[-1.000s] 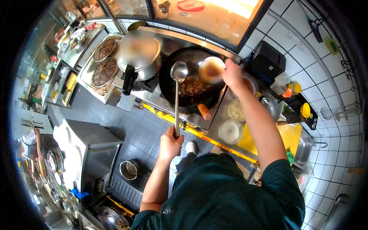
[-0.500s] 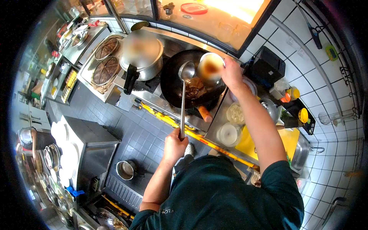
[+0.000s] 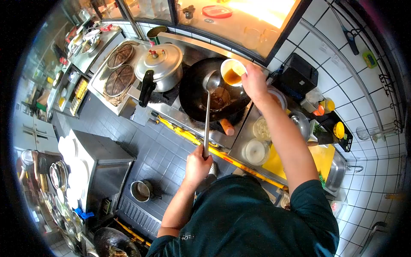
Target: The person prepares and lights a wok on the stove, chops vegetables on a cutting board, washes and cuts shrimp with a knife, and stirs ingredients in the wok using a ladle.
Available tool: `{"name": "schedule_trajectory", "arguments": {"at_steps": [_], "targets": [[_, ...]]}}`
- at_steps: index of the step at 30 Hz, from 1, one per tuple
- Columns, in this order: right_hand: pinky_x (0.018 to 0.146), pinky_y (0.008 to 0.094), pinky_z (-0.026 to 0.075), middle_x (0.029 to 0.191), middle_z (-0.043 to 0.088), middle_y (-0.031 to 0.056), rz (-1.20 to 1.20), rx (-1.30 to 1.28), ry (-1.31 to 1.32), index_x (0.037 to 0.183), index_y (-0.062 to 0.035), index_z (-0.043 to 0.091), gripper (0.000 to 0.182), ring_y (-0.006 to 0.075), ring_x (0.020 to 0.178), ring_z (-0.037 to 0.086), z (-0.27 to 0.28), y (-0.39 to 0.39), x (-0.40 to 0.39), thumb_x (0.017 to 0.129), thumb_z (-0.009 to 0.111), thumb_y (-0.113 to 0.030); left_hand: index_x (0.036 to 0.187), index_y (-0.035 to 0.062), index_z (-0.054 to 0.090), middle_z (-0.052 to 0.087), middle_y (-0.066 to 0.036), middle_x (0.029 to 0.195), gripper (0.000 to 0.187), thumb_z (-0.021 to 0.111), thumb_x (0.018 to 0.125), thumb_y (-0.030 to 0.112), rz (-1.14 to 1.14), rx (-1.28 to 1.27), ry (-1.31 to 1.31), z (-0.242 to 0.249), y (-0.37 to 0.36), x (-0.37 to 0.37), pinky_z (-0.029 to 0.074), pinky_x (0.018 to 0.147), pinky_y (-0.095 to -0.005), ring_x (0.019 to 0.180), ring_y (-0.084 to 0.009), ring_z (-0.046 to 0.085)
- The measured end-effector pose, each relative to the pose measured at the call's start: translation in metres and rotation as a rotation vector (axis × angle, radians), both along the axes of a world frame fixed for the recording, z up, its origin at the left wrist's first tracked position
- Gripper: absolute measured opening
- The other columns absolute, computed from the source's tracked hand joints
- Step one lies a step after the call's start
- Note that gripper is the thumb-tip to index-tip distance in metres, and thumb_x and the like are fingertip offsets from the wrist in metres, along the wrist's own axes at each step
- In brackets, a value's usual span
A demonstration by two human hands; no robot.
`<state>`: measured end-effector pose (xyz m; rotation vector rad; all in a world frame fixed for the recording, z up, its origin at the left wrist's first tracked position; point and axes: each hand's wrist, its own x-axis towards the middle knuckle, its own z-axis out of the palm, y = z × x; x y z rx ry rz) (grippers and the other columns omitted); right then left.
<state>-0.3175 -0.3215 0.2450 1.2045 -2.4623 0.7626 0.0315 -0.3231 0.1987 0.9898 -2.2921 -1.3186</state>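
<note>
My left hand [image 3: 198, 165] is closed round the handle of a metal ladle [image 3: 208, 122]. The ladle's bowl rests inside a black wok [image 3: 195, 96] on the stove, over brown liquid [image 3: 219, 98] in the bottom. A white bowl [image 3: 229, 64] with orange-brown liquid in it is held by its right edge in my right hand [image 3: 254, 81]. It is tilted above the wok's upper right side. The wok's wooden handle [image 3: 226, 127] points toward me.
Left of the wok stands a lidded pressure cooker [image 3: 159, 64], its black handle toward me. To the right are tubs [image 3: 256, 151], a metal bowl [image 3: 300, 124] and a yellow board [image 3: 319, 160]. A pot [image 3: 141, 190] stands low at the left.
My right hand and the white bowl have shifted slightly up and left. The ladle and my left hand have moved slightly right.
</note>
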Motion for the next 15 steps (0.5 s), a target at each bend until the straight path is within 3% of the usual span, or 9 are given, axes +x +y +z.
{"name": "schedule_trajectory", "arguments": {"at_steps": [6,10,13,15], "targets": [[0.079,0.048,0.056,0.102,0.063,0.0229,0.044,-0.026,0.05,0.106,-0.0005,0.058,0.026,0.04,0.088,0.067,0.01,0.001,0.011,0.082,0.063,-0.007,0.097,-0.0025,0.061,0.062,-0.022,0.071,0.026,0.069,0.076,0.009,-0.002,-0.006,-0.003,0.004,0.003,0.0,0.051,0.061,-0.0422,0.064,-0.036,0.065],[0.081,0.047,0.055,0.105,0.063,0.0227,0.023,-0.02,0.003,0.102,0.0009,0.057,0.022,0.0412,0.091,0.065,0.008,-0.001,0.012,0.082,0.063,-0.005,0.096,-0.0025,0.061,0.061,-0.022,0.071,0.025,0.069,0.075,0.009,0.008,-0.006,0.0,0.009,0.004,0.0,0.051,0.061,-0.0424,0.064,-0.0357,0.065],[0.078,0.0471,0.056,0.108,0.062,0.0221,0.036,-0.022,0.012,0.105,-0.0005,0.056,0.024,0.041,0.088,0.066,0.007,-0.001,0.013,0.083,0.063,-0.006,0.098,-0.0017,0.06,0.065,-0.025,0.079,0.024,0.067,0.077,0.008,0.0,0.042,-0.035,0.011,0.004,0.001,0.052,0.067,-0.0467,0.076,-0.0441,0.066],[0.078,0.0473,0.056,0.112,0.061,0.0215,0.051,-0.024,0.025,0.106,-0.0018,0.056,0.025,0.0407,0.088,0.066,0.004,-0.002,0.011,0.083,0.063,-0.008,0.097,-0.0021,0.06,0.064,-0.025,0.078,0.023,0.067,0.077,0.008,0.001,0.035,-0.033,0.009,0.003,0.002,0.052,0.067,-0.047,0.076,-0.0443,0.065]]}}
